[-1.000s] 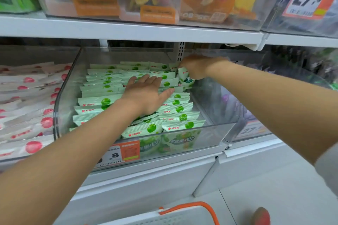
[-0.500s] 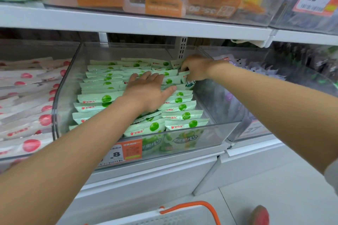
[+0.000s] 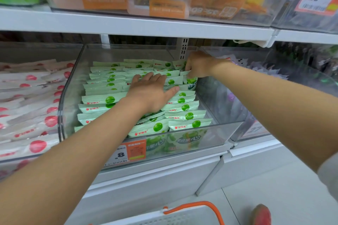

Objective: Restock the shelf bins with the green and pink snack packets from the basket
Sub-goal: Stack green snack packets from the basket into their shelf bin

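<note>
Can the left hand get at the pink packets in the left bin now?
Probably yes, but not directly: the left hand lies flat on the green packets, and the clear bin wall stands between it and the pink packets. It must lift over.

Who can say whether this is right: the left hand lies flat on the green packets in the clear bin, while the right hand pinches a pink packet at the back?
One slip. In the head view the right hand pinches a green packet, not a pink one. The rest holds: the left hand lies flat on the green packets in the clear bin.
</note>
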A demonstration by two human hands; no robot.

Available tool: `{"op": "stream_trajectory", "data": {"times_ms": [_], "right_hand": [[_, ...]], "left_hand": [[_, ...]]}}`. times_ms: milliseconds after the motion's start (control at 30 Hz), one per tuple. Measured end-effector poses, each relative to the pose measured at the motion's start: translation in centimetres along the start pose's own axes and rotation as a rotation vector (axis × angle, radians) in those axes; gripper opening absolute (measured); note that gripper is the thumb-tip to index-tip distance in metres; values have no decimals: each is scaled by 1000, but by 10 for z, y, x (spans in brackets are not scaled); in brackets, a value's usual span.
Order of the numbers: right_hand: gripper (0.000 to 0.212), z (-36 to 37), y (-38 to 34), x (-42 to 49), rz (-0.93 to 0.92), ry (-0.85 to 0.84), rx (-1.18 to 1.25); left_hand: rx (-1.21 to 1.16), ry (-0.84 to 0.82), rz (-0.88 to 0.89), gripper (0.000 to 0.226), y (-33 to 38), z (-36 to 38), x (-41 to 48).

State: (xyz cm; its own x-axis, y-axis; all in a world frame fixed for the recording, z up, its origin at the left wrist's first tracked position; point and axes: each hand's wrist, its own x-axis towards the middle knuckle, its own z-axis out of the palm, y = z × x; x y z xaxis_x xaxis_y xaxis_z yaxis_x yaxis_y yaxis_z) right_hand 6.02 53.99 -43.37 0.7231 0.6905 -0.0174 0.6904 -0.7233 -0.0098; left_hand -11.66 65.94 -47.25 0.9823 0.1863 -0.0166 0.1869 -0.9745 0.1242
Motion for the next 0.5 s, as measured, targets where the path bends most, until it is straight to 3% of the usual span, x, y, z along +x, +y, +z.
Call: {"op": "stream_trajectory", "data": {"times_ms": [200,400,500], "right_hand": [[12,-3,-6,0,2,-39,-43],[24,3,-7,-12,92,185,-5],[25,9,-21,-38,167,294,116]], "left_hand": [[-15,4,-1,78,-1,1,1],[-55,1,-3,78,-1,-1,4],[-116,100,22,70,1,-10,-2]]}}
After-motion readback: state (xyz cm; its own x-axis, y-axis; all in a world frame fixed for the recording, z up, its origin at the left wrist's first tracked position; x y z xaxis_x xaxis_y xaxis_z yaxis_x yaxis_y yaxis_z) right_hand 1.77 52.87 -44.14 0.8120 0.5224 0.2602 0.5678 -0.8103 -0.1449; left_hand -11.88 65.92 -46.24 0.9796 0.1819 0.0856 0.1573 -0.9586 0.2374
